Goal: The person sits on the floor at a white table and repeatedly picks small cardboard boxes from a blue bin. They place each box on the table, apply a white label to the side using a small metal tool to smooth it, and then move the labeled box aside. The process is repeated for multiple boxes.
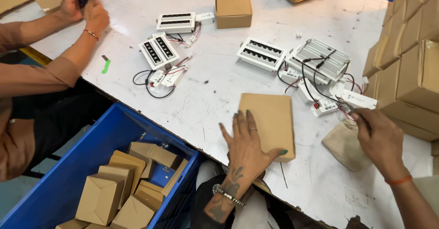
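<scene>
blue crate (105,137) of folded cardboard boxes sits nearest, below the table (206,96) edge. left hand (247,144) lies flat, fingers spread, on a closed cardboard box (270,119). right hand (379,137) fingers pinch a black wire (320,89) from the white light fixture (320,60).

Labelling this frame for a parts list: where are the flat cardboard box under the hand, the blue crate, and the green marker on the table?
flat cardboard box (270,119): head view, bare top face.
blue crate (107,133): head view, inner wall.
green marker (106,66): head view, middle of body.
</scene>
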{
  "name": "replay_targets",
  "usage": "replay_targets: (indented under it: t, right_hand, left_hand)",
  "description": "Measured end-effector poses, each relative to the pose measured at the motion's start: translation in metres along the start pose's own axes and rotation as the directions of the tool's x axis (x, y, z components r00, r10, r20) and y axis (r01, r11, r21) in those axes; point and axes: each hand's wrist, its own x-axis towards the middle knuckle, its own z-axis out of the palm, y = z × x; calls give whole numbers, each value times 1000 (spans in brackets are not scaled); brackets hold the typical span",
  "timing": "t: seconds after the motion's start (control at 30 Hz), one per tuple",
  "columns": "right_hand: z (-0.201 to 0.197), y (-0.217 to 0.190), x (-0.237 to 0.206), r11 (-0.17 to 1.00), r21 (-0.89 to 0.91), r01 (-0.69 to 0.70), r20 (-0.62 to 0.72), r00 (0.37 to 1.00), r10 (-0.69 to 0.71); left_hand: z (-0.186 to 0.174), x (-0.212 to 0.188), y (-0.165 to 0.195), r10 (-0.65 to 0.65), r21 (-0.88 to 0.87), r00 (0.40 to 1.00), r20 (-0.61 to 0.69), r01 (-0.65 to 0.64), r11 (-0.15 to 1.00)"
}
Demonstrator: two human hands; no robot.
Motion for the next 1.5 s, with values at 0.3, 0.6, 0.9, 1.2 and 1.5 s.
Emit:
replay_targets:
  t: [0.3, 0.6, 0.9, 1.2, 1.5]
  right_hand:
    - [-3, -45, 24, 940, 274, 204, -23, 978, -206]
    - [69, -81, 30, 973, 199, 118, 110, 984, -141]
    - [21, -91, -36, 857, 360, -368, 526, 839, 139]
    - [16, -99, 11, 837, 522, -166, 382, 922, -55]
    - [53, -105, 37, 869, 483, -108, 281, 959, -38]
  left_hand:
    - [-43, 8, -60, 353, -246, 913, -206, -398, 884]
    - [55, -108, 13, -409, -935, 855, -320, -355, -9]
    - [11, -8, -81, -119, -688, 978, -170, -32, 725]
    - [-8, 83, -67, 28, -122, 924, -382, -80, 989]
    - [-13, 65, -26, 329, -331, 915, -232, -392, 858]
